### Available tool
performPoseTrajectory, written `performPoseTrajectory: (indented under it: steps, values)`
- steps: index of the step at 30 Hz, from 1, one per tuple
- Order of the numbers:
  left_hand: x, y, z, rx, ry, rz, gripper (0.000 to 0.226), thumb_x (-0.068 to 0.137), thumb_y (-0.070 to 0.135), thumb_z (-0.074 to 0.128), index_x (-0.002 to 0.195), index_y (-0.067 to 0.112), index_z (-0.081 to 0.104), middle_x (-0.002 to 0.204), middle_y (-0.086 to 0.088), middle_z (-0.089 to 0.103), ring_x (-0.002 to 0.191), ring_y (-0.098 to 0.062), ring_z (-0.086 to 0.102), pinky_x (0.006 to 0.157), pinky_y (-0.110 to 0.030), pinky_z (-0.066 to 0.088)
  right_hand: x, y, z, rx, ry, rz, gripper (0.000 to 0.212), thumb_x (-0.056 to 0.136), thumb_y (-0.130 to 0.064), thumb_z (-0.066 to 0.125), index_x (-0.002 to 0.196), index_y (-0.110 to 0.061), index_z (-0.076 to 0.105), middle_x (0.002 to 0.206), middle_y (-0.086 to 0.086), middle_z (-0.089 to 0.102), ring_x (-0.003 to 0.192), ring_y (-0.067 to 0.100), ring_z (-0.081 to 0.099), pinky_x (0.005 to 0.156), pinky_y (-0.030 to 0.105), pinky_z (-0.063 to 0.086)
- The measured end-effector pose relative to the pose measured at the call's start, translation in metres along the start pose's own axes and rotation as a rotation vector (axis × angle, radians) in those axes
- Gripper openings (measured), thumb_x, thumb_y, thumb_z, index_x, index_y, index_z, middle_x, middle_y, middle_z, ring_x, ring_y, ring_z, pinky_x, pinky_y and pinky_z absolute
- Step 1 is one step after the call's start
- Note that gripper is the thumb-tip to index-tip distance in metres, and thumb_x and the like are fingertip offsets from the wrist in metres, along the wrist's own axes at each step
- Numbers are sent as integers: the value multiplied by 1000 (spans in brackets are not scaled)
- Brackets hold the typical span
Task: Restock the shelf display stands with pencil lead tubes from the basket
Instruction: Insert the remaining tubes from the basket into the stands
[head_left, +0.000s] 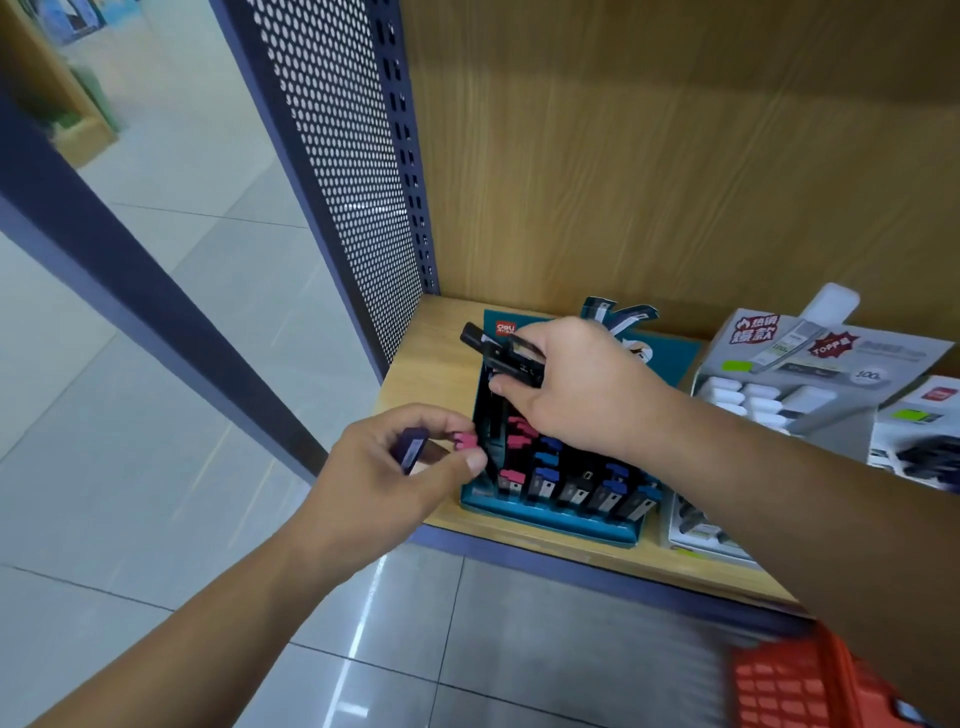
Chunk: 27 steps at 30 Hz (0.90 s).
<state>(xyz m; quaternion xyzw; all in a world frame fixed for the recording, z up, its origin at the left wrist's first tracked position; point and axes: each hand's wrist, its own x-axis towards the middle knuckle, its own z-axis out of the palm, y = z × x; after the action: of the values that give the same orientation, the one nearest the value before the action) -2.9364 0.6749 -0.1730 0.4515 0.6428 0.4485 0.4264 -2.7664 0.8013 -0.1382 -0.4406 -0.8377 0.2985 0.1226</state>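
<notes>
Wood shelf (675, 156), perforated panel (343, 171), tile floor (182, 322)

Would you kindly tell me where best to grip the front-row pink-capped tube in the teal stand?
Pinch the pink-capped tube by its cap, coming from above and the front: the cap stands proud while the body sits sunk in the teal stand, with a blue-capped tube close beside it.

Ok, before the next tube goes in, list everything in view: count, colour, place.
Display stand: one, teal, shelf's left end.
Stocked tubes: many, pink and blue caps, in the stand.
Other display boxes: at least two, grey-white, right of the stand.
Basket: one, orange, bottom right.
Shelf: one, wood, blue front edge.
Side panel: one, perforated dark blue, left of shelf.
Left hand: holds purple tube and pink tube, beside stand.
Right hand: holds black tubes over stand.
</notes>
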Motion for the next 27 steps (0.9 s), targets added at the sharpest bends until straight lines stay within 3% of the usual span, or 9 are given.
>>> performPoseTrajectory:
  steps: [2,6,14,21,24,27]
  values:
    - [1,-4,-4,49,-16,11,13,82,20,84,94,20,79,90,-1,77,81,-19,70,74,-25,55,0,2,0,-27,6,-21,25,96,-33,71,79,-17,62,65,-4,60,60,13,58,58,33,50]
    - [4,-4,-11,81,-15,13,13,81,24,84,93,21,81,88,3,77,77,-7,66,70,-16,51,0,2,-1,-108,-4,-88,23,95,-33,71,81,-19,61,66,-5,60,64,15,60,62,39,56]
    - [7,-5,-10,61,-33,7,10,83,21,84,93,23,80,84,4,76,78,-7,67,73,-20,53,2,-6,-1,-309,-65,-192,17,95,-28,68,89,-16,57,80,2,58,75,26,59,64,42,53]
    - [7,-5,-11,50,-12,-11,13,81,22,86,92,27,81,86,2,77,83,-16,71,80,-31,58,-4,1,1,-200,106,-189,20,91,-19,69,82,-20,52,71,-7,51,69,22,56,61,40,49]
    - [6,-6,-11,46,-10,-22,14,81,22,86,94,26,81,88,1,77,85,-20,72,82,-34,60,-9,1,3,-237,90,-202,16,91,-20,68,86,-18,53,73,-8,47,71,22,54,61,37,45]
    - [6,-6,-11,36,-7,-13,14,80,23,86,93,25,81,89,3,78,82,-12,70,79,-28,59,-10,2,5,-250,63,-206,17,91,-23,67,87,-20,51,74,-7,47,73,23,55,62,36,44]
